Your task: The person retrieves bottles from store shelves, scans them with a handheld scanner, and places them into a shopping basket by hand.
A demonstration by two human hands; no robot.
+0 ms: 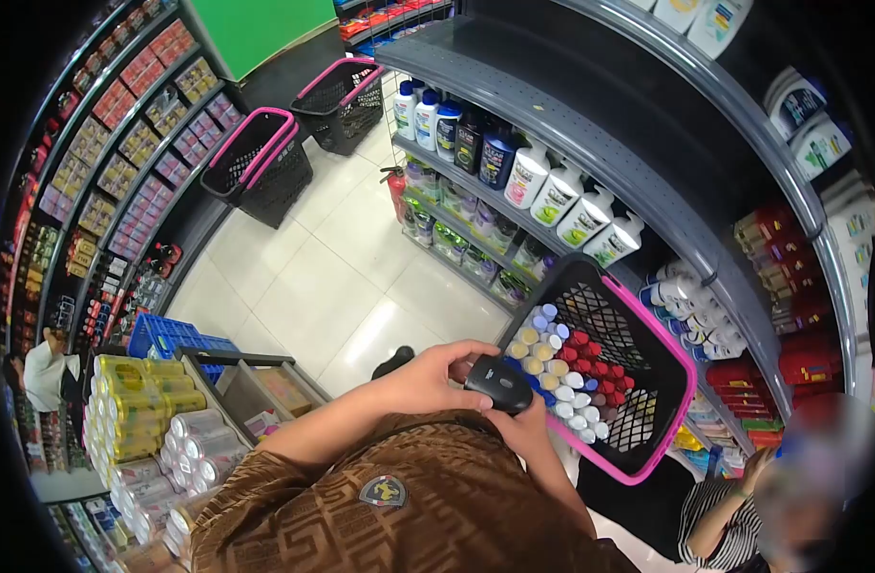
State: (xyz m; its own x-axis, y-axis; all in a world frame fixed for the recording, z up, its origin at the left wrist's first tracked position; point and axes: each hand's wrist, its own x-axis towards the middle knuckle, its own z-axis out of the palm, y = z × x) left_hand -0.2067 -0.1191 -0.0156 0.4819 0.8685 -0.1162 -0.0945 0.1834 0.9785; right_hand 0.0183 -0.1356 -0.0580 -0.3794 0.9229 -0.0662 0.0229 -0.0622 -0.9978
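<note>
In front of my chest I hold a small black handheld scanner (499, 384), rounded, with a grey button on its top. My left hand (435, 375) is closed around its near end, thumb and fingers on either side. My right hand (525, 420) is at its other end and underneath, also gripping it; most of those fingers are hidden. Just beyond my right hand is a black mesh shopping basket (668, 420) with a pink rim. Upright bottles (563, 368) with white, cream, blue and red caps fill part of it.
Shelves of pump bottles (556, 195) stand ahead. Two more black baskets (265, 172) are on the floor near the left shelves. Stacked yellow cans (137, 401) and a blue crate (175, 334) are on my left. A person in a striped top (714, 520) is low at right.
</note>
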